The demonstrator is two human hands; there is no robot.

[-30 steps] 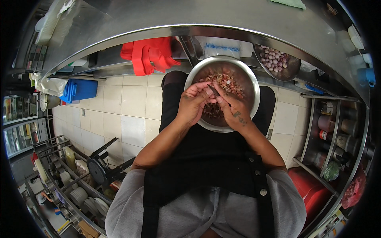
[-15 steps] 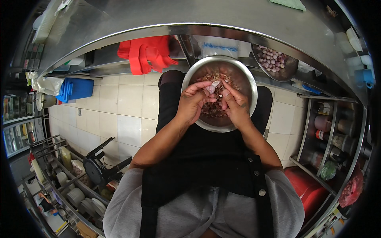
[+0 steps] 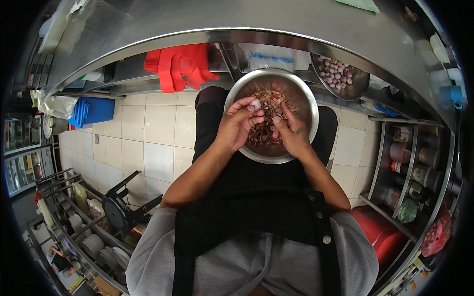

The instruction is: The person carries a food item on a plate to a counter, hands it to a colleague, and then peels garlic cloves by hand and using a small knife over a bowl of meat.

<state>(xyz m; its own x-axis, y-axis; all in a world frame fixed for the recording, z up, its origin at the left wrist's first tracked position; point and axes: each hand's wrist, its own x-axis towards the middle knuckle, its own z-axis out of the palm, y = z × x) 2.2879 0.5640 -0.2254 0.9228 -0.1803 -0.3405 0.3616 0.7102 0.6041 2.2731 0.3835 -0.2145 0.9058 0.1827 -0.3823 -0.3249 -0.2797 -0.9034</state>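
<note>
My left hand (image 3: 239, 123) is closed on a pale pink shallot (image 3: 256, 104), pinched between thumb and fingertips. It is over the left side of a wide steel bowl (image 3: 312, 101). Dry reddish-brown shallot skins (image 3: 266, 135) cover the bottom of that bowl, which rests on my lap between my knees. On the bowl's right side my right hand (image 3: 293, 135) hangs above the skins, thumb and fingers apart, and I see nothing held in it. A second metal bowl (image 3: 360, 85) with several smooth shallots (image 3: 336, 73) stands on the shelf ahead, to the right.
A steel worktop (image 3: 197, 19) spans the far side above the shelf. Red cloth (image 3: 181, 66) hangs from the shelf's left part. On the left are a blue bin (image 3: 93, 111) and a rack with dishes (image 3: 92, 244); on the right, a shelf of jars (image 3: 400, 150) and a red container (image 3: 377, 229).
My hands were together at the shallot above the bowl. Now they are apart: the left keeps the shallot, while the right has dropped a little lower toward the skins with its fingers spread.
</note>
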